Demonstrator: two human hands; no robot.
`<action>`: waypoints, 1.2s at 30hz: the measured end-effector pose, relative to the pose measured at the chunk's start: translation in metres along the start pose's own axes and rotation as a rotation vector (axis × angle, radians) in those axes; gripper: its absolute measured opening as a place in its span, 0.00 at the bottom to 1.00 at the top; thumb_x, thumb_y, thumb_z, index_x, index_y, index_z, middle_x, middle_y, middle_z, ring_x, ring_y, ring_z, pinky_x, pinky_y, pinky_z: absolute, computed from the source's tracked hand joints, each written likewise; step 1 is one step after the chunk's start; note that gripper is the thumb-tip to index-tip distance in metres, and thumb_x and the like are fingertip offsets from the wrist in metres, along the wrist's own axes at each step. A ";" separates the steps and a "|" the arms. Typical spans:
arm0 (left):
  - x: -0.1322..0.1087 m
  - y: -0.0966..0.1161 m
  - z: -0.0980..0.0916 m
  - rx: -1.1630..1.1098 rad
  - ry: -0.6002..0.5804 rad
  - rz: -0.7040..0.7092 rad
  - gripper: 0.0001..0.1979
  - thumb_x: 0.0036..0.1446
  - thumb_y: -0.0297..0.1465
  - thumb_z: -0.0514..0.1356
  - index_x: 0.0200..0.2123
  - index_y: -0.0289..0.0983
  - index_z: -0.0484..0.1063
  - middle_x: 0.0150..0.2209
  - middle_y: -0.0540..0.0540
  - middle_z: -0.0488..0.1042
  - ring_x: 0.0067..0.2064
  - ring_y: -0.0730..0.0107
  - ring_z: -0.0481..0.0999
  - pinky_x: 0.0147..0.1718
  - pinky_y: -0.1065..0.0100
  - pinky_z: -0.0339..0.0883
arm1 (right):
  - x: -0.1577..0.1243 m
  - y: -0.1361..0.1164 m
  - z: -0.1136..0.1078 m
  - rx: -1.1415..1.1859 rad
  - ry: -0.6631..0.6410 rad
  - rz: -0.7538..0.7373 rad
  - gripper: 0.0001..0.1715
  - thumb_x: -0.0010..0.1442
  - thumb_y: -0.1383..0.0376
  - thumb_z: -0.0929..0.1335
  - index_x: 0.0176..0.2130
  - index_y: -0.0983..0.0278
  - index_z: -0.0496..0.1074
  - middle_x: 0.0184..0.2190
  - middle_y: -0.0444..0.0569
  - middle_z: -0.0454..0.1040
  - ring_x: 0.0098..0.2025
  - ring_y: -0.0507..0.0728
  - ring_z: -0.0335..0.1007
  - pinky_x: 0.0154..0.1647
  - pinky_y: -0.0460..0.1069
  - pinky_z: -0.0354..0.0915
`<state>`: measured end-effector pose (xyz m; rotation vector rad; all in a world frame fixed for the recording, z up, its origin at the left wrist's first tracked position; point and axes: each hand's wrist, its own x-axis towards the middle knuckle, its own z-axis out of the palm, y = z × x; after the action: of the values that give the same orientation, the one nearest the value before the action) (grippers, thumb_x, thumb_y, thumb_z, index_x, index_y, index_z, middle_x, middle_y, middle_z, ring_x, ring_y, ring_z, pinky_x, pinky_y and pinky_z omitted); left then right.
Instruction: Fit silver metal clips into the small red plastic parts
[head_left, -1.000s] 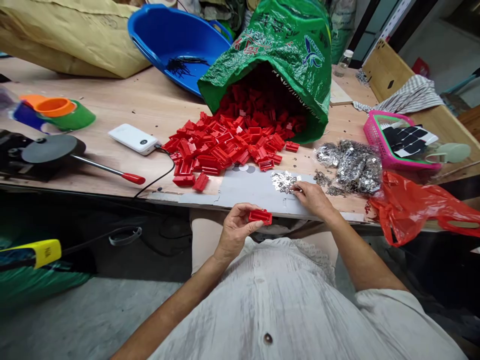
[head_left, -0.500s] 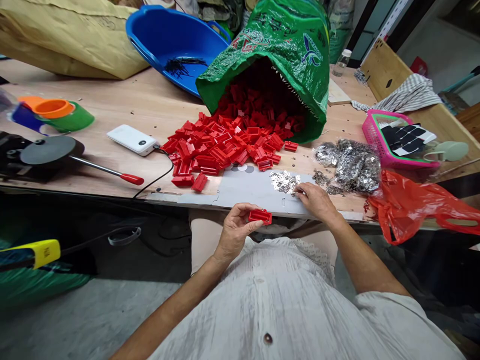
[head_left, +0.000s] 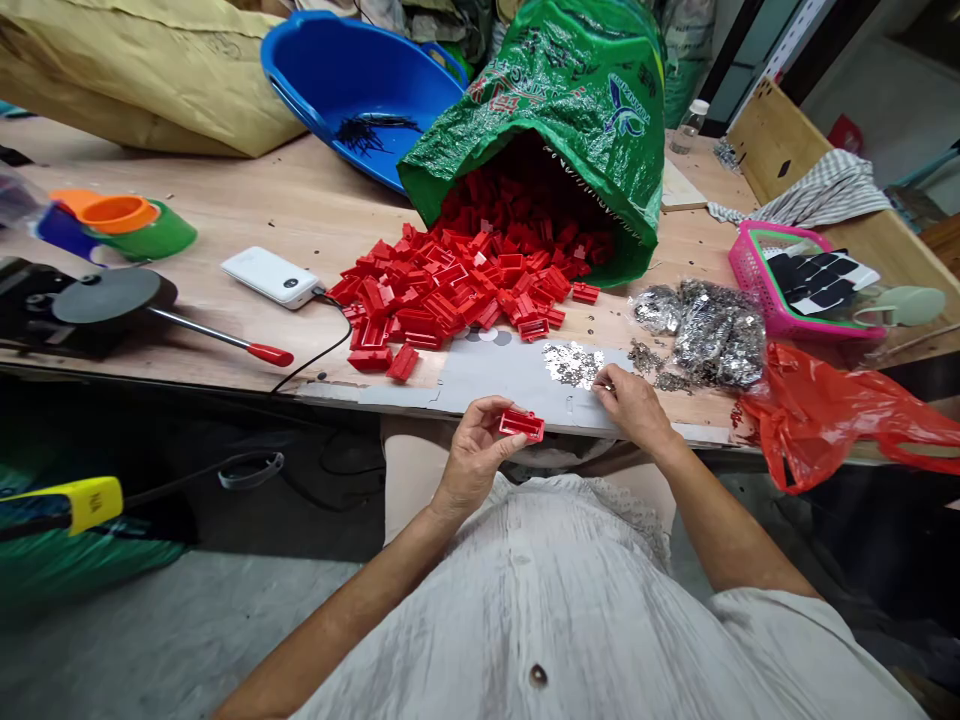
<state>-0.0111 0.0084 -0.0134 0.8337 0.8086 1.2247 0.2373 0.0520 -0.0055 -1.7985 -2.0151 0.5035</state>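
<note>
A small red plastic case (head_left: 522, 425) with its hollow side up is pinched between the thumb and fingers of my left hand (head_left: 478, 452), just off the table's front edge. My right hand (head_left: 634, 404) is at the right side of a pile of small shiny metal pieces (head_left: 571, 365), thumb and fingertips pressed together. Whatever is between those fingertips is too small to make out. The metal pieces lie on a grey sheet (head_left: 487, 378). Behind it, a heap of red plastic cases (head_left: 442, 290) spills from a green woven sack (head_left: 555, 75).
Bags of metal pieces (head_left: 718, 335) and a red plastic bag (head_left: 847, 405) lie to the right, near a pink basket (head_left: 750, 270). A white power bank (head_left: 270, 277) and a lever tool (head_left: 112, 300) are on the left. A blue basin (head_left: 300, 60) stands behind.
The view has shifted slightly. My left hand has tilted the red case a little, showing more of its inside. My right hand stays by the metal pieces, drawn slightly back.
</note>
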 end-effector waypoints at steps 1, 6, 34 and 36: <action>0.001 0.000 0.000 0.024 -0.006 0.022 0.21 0.47 0.26 0.70 0.44 0.40 0.69 0.42 0.48 0.75 0.44 0.67 0.78 0.45 0.62 0.74 | -0.002 -0.002 -0.001 0.097 0.000 0.004 0.02 0.62 0.66 0.65 0.37 0.61 0.67 0.32 0.46 0.72 0.34 0.55 0.66 0.37 0.49 0.58; 0.000 -0.002 0.003 0.135 -0.063 0.072 0.19 0.48 0.26 0.70 0.43 0.39 0.71 0.42 0.47 0.77 0.44 0.68 0.78 0.47 0.66 0.73 | -0.017 -0.029 0.000 0.702 -0.205 -0.005 0.10 0.59 0.58 0.69 0.36 0.61 0.65 0.31 0.42 0.66 0.32 0.51 0.61 0.35 0.47 0.58; -0.007 -0.004 0.002 0.012 -0.062 -0.100 0.24 0.48 0.28 0.69 0.51 0.43 0.76 0.46 0.46 0.80 0.49 0.65 0.77 0.52 0.66 0.69 | -0.032 -0.055 0.021 1.051 -0.389 0.180 0.20 0.57 0.50 0.71 0.35 0.61 0.63 0.27 0.41 0.71 0.22 0.48 0.56 0.24 0.46 0.53; -0.005 -0.003 0.003 -0.059 -0.043 -0.124 0.24 0.47 0.27 0.70 0.50 0.43 0.76 0.46 0.46 0.80 0.47 0.66 0.78 0.50 0.66 0.69 | -0.033 -0.055 0.020 1.058 -0.390 0.158 0.20 0.57 0.50 0.70 0.36 0.61 0.64 0.28 0.41 0.70 0.22 0.47 0.56 0.24 0.46 0.54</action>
<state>-0.0081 0.0023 -0.0143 0.7489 0.7745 1.1129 0.1837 0.0126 0.0040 -1.2053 -1.3114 1.6785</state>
